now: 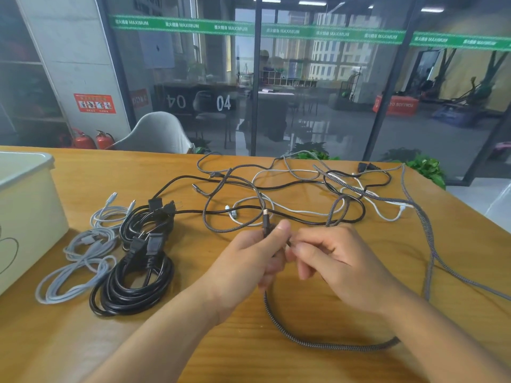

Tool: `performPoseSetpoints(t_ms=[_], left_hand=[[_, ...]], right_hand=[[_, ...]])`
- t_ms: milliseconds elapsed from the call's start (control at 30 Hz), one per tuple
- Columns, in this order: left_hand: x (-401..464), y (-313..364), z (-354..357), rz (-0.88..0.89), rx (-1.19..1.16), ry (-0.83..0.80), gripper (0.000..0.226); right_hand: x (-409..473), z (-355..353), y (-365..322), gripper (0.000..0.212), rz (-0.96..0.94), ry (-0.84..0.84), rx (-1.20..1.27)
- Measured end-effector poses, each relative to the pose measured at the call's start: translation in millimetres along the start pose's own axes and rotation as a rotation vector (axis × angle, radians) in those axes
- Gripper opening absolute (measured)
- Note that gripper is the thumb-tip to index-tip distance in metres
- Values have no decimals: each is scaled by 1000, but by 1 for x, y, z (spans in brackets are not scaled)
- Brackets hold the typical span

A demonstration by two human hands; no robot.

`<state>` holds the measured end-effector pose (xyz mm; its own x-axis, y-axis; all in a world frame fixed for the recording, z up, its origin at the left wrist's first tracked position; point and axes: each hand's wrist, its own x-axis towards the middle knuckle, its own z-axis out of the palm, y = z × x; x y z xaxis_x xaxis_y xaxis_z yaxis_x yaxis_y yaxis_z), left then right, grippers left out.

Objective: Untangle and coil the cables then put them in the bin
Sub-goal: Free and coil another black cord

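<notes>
Woodgrain table (304, 363), braided cable (331, 345) between both hands

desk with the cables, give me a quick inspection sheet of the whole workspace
surface: wooden table, glossy
job's things: braided cable end held in both hands; cream bin at left edge
clutter: nothing seen
grippers: left hand and right hand pinch the braided cable with their fingers
cables: black coils and grey coils beside the bin; loose tangle further back
surroundings: grey chair, fire extinguishers, glass wall
</notes>
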<state>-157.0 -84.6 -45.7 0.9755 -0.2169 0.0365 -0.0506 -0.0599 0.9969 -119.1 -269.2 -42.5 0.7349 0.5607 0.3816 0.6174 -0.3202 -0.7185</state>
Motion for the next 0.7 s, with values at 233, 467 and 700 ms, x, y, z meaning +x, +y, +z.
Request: performPoseSetpoints(t_ms=[233, 467, 700], left_hand=[[6, -7, 0, 3, 10, 259, 31], [8, -6, -11, 162, -19, 435, 35], [8, -5, -9, 127, -58, 423, 35]], right_hand=[[0, 8, -1, 27, 107, -163, 48], [3, 17, 0, 23, 153, -177, -39], [8, -9, 46, 14, 220, -75, -422]])
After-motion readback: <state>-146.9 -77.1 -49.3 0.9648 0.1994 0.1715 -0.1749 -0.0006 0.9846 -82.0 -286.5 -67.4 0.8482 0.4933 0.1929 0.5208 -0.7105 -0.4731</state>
